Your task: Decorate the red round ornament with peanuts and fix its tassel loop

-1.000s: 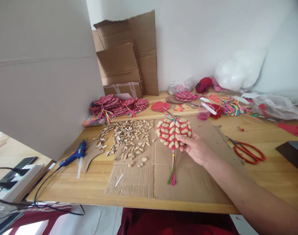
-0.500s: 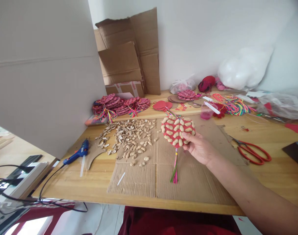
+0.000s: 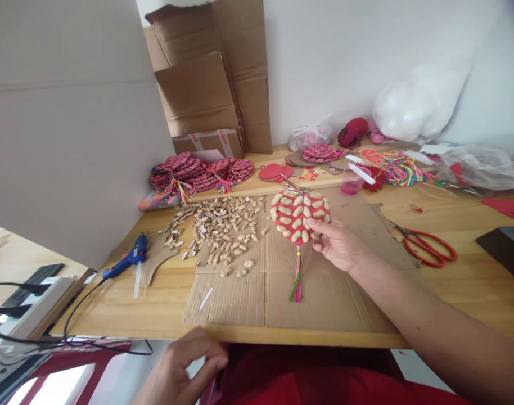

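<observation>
My right hand (image 3: 339, 246) holds a round red disc covered with peanut shells (image 3: 298, 216) by its lower right edge, just above the cardboard sheet (image 3: 324, 292). A pink and green tassel (image 3: 297, 278) hangs from the disc down to the cardboard. My left hand (image 3: 181, 368) is low at the front edge of the table, fingers curled loosely, holding nothing that I can see. A heap of loose peanut shells (image 3: 221, 230) lies left of the disc.
A blue glue gun (image 3: 128, 261) with a black cord lies at the left. Red scissors (image 3: 428, 246) lie at the right. Stacks of finished pink discs (image 3: 202, 173), coloured cords (image 3: 398, 171), a pink cup (image 3: 350, 187) and cardboard boxes (image 3: 210, 79) stand along the back.
My left hand has come into view at the bottom. The right hand keeps the disc in nearly the same place; the view has shifted slightly.
</observation>
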Tool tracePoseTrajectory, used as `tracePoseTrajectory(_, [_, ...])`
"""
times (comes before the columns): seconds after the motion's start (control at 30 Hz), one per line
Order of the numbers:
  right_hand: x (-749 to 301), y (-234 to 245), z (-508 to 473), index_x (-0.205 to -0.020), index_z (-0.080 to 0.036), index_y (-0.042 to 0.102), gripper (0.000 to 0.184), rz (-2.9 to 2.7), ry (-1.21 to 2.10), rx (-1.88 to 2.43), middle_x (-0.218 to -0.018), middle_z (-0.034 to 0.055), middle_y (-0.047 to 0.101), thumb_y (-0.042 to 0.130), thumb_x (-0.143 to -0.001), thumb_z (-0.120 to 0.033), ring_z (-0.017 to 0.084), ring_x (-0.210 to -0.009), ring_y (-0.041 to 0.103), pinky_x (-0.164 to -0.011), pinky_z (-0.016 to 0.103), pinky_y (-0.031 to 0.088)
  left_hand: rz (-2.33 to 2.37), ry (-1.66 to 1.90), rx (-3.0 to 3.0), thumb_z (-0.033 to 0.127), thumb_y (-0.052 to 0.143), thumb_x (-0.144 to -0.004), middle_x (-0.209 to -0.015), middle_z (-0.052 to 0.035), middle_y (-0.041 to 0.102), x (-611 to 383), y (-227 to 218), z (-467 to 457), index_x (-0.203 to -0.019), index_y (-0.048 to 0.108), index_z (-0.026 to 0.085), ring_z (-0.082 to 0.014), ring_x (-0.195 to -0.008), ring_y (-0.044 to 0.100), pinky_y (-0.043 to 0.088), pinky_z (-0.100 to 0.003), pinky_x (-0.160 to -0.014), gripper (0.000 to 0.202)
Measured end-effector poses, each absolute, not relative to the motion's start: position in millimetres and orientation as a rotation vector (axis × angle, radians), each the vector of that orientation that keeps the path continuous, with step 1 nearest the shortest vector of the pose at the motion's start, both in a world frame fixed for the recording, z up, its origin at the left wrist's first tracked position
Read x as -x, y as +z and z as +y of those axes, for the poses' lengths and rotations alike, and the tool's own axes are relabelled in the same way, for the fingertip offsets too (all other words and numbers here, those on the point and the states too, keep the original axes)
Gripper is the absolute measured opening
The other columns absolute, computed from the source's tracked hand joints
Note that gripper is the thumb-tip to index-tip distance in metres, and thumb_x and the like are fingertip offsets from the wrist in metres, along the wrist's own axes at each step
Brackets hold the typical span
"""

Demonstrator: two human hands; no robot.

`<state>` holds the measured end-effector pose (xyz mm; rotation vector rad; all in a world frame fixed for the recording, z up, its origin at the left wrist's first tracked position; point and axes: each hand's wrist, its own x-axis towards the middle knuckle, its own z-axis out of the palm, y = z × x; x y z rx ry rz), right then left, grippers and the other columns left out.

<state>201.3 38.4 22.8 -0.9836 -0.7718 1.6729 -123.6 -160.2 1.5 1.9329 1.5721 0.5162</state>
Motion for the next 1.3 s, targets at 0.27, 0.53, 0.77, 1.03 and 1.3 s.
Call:
tracePoseTrajectory(0.27, [-197.4, 22.3, 35.4, -0.086, -0.025, 0.070, 0.037, -0.758, 1.652, 1.016, -0.079, -0.0042, 0.074, 0.092, -0.058, -0.034, 0.007, -0.058, 0.060, -0.037, 0.014, 0.032, 1.388, 0.997, -2.884, 0.016, 0.064, -0.096, -0.088, -0.0012, 0.069, 17.5, 40.4, -66.1, -0.111, 0.070, 0.027, -0.0197, -0.096, 0.059, 0.034, -0.039, -0.086, 0.019])
tracePoseTrajectory(0.53, [-193.6, 23.2, 34.2, -0.085, -0.023, 0.069, 0.041, -0.671, 1.670, 0.975, -0.072, -0.0054, 0.071, 0.094, -0.054, -0.035, 0.006, -0.054, 0.055, -0.041, 0.016, 0.035, 1.506, 0.935, -3.175, 0.026, 0.064, -0.096, -0.098, -0.0048, 0.071, -41.1, 35.3, -9.1, -0.111, 0.067, 0.021, -0.0249, -0.105, 0.057, 0.036, -0.043, -0.088, 0.016])
tracePoseTrajectory(0.77, [-190.1, 20.2, 31.9, -0.081, -0.022, 0.068, 0.043, -0.641, 1.656, 0.985, -0.068, -0.0059, 0.067, 0.095, -0.051, -0.035, 0.004, -0.052, 0.049, -0.039, 0.017, 0.026, 1.474, 0.929, -3.187, 0.023, 0.061, -0.097, -0.095, -0.0043, 0.071, -44.0, 27.3, 1.1, -0.095, 0.068, 0.017, -0.0270, -0.108, 0.059, 0.040, -0.042, -0.091, 0.009])
tracePoseTrajectory(1.03, [-190.5, 18.0, 31.7, -0.081, -0.021, 0.068, 0.043, -0.656, 1.636, 1.012, -0.068, -0.0043, 0.068, 0.094, -0.052, -0.039, 0.006, -0.051, 0.051, -0.038, 0.017, 0.027, 1.342, 0.860, -3.361, 0.022, 0.055, -0.099, -0.102, -0.0047, 0.070, -32.5, 21.5, 8.1, -0.099, 0.069, 0.020, -0.0245, -0.108, 0.058, 0.037, -0.039, -0.086, 0.014])
tracePoseTrajectory(1.3, [-192.7, 16.4, 35.3, -0.088, -0.022, 0.069, 0.043, -0.686, 1.605, 1.038, -0.069, -0.0045, 0.068, 0.093, -0.057, -0.040, 0.007, -0.051, 0.053, -0.038, 0.018, 0.034, 1.309, 0.895, -3.096, 0.036, 0.066, -0.096, -0.093, -0.0017, 0.068, -30.9, 23.7, -1.7, -0.090, 0.066, 0.023, -0.0232, -0.101, 0.051, 0.033, -0.039, -0.082, 0.015])
